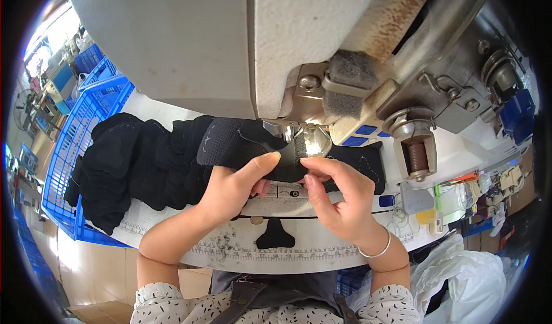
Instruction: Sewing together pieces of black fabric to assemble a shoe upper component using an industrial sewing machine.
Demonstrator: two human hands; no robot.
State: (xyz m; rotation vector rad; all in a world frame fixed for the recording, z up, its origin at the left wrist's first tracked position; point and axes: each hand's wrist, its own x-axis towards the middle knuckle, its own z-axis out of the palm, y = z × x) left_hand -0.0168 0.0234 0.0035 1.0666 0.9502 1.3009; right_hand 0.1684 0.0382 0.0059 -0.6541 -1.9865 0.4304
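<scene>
A black fabric piece with a mesh-textured part and pale stitching lies by the needle area of a sewing machine. My left hand grips its near edge, thumb on top and fingers curled beneath. From the other side my right hand pinches the edge between thumb and forefinger, close to the lit metal presser area. Some of the fingertips are hidden under the cloth. More black fabric with light stitch marks extends to the right of the machine's needle area.
A long heap of black fabric pieces covers the left of the white table, beside a blue crate. A small three-lobed black piece lies near the front edge. A thread bobbin sits at the right; white plastic bags are below.
</scene>
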